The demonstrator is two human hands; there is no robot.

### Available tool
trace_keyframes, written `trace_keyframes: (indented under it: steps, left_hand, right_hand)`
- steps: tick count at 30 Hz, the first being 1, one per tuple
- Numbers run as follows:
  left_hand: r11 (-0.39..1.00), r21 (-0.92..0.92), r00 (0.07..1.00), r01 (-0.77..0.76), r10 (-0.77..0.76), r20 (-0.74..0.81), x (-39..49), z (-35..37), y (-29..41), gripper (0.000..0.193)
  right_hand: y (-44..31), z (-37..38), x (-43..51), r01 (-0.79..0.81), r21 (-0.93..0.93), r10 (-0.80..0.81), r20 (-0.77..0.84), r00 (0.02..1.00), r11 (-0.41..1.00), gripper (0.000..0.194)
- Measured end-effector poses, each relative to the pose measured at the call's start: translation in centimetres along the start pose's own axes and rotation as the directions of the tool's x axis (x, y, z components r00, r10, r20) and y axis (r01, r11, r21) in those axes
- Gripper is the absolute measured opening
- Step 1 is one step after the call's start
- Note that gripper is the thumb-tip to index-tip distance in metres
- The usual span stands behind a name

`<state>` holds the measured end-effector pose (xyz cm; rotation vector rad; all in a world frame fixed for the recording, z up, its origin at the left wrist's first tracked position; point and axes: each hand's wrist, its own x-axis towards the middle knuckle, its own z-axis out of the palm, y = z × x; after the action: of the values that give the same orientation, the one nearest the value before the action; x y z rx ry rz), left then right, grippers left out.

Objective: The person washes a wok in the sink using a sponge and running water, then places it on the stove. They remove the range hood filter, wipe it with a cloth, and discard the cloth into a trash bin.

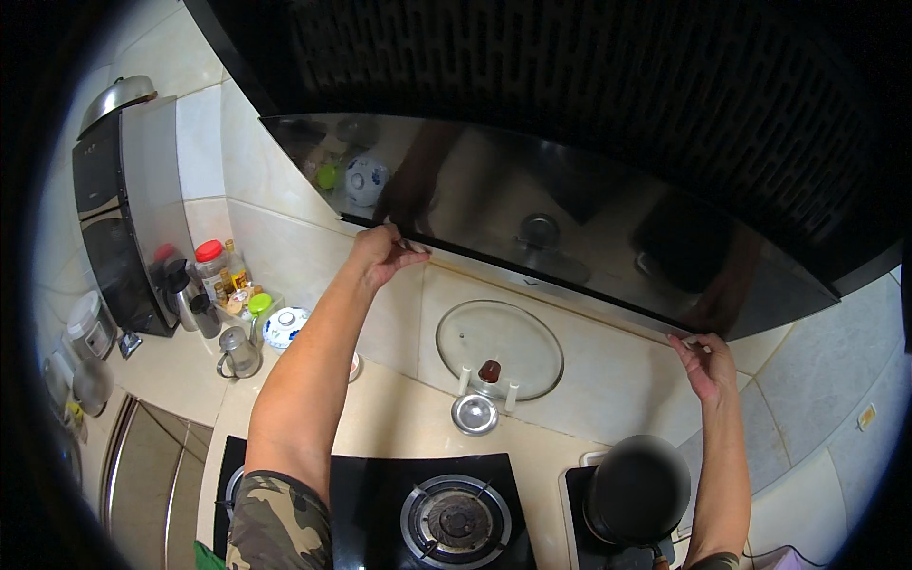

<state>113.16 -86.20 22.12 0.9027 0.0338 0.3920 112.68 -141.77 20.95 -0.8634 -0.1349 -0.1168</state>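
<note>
A range hood with a black slotted face hangs over the cooktop, and its glossy dark front panel [527, 192] slants along the lower part. Along that panel's bottom runs a silver edge strip [531, 282]. My left hand [385, 255] grips the strip near its left end, with the fingers curling beneath. Near the right end, my right hand [705, 363] pinches the same edge from below. The panel mirrors my arms and some of the counter things. Below it, a clear glass lid [499, 342] with a brown knob leans on the tiled wall, held by white pegs.
A black gas cooktop [370, 513] has a round burner [456, 521]. Right of it, a black frying pan [636, 491] rests on a dark flat appliance. A small steel bowl [474, 415] sits below the lid. Left stand a glass pitcher [239, 350], a lidded blue-and-white pot [283, 328] and a dark cabinet [107, 235].
</note>
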Motion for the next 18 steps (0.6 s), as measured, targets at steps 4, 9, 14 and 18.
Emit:
trace_keyframes:
  steps: [4,9,14,18]
  left_hand:
    - [1.0,0.013,1.0,0.01,-0.011,0.029,0.9,-0.5,-0.4,0.021]
    - [0.999,-0.042,0.999,0.002,-0.001,0.033,1.3,-1.6,-0.8,0.01]
    - [0.995,-0.077,0.998,-0.059,0.058,-0.022,1.0,-2.8,0.0,0.063]
    - [0.983,-0.072,0.982,-0.168,0.16,-0.103,1.3,-4.7,1.5,0.082]
  right_hand:
    - [0.0,0.0,-0.2,-0.003,0.047,0.003,-0.005,1.0,0.999,0.005]
    - [0.5,0.0,-0.2,-0.002,0.134,0.006,-0.033,0.999,0.991,0.014]
    - [0.9,-0.7,0.0,0.002,-0.021,-0.002,-0.012,1.0,1.0,0.015]
    - [0.6,-1.8,0.2,0.048,-0.077,-0.044,0.052,0.998,0.996,0.012]
